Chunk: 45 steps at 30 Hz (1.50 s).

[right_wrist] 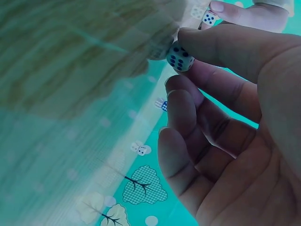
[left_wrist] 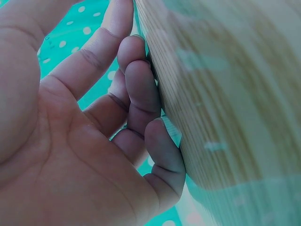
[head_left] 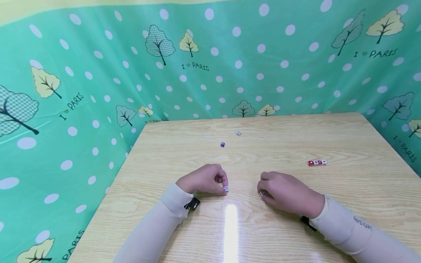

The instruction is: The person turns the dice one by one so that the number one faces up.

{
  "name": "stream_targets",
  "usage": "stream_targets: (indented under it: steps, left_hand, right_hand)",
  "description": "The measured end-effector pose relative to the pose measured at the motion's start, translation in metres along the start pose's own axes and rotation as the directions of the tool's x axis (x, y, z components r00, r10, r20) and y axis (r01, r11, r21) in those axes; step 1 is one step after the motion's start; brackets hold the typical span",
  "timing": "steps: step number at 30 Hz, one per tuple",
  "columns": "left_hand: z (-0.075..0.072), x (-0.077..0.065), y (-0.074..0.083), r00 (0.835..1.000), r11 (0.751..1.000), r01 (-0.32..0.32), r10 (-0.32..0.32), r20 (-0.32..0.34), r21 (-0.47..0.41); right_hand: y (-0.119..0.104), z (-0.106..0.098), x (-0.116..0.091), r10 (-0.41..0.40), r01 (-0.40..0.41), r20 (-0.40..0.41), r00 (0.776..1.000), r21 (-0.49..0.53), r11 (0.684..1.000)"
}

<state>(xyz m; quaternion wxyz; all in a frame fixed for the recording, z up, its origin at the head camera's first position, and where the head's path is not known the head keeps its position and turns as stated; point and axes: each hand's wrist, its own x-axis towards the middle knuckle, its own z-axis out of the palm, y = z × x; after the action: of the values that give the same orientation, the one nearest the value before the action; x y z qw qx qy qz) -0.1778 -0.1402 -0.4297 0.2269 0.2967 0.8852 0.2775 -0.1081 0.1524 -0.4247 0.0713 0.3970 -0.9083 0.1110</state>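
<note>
My left hand [head_left: 206,179] rests low over the wooden table and pinches a small white die [head_left: 226,189] between thumb and index finger. That die [right_wrist: 209,18] shows dark pips in the right wrist view, by the left fingertips. To the right, my right hand [head_left: 287,190] pinches another white die [head_left: 262,192] at the tabletop. Up close in the right wrist view, this die [right_wrist: 179,57] has blue pips and sits between thumb and index finger. The left wrist view shows the left palm and fingers [left_wrist: 143,89] curled against the tabletop; the die is hidden there.
Farther back on the table [head_left: 171,146] lie a blue die [head_left: 222,144] and a white die [head_left: 239,133], apart from each other. Right of the right hand, several red and white dice [head_left: 317,163] form a row. A green dotted cloth [head_left: 197,91] hangs around the table.
</note>
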Motion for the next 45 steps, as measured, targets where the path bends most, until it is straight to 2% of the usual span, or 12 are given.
stream_targets:
  steps: [10, 15, 21, 29, 35, 45]
  left_hand:
    - [0.001, 0.000, -0.001, 1.000, 1.000, 0.004, -0.004, -0.003, 0.003]
    - [0.000, -0.001, 0.000, 1.000, 1.000, 0.004, -0.004, -0.003, 0.001]
    - [0.000, -0.001, 0.000, 1.000, 1.000, 0.006, -0.006, -0.003, 0.000]
    - [0.001, -0.001, 0.000, 1.000, 1.000, -0.001, 0.001, -0.002, 0.002]
    - [0.001, -0.002, -0.001, 1.000, 1.000, -0.003, 0.003, -0.004, -0.002]
    - [0.001, -0.001, 0.000, 1.000, 1.000, -0.002, 0.002, -0.002, 0.002]
  right_hand:
    - [0.002, -0.006, -0.001, 0.017, -0.017, 0.006, 1.000, 0.026, 1.000]
    - [0.005, -0.010, -0.001, 0.026, -0.031, 0.044, 0.999, 0.116, 0.993]
    - [0.011, -0.010, -0.001, 0.047, -0.081, 0.121, 0.992, 0.295, 0.952]
    - [0.027, -0.005, -0.002, 0.069, -0.129, 0.158, 0.985, 0.408, 0.904]
    - [0.037, 0.001, -0.003, 0.079, -0.146, 0.172, 0.982, 0.427, 0.893]
    - [0.041, 0.003, -0.003, 0.076, -0.146, 0.178, 0.981, 0.421, 0.895]
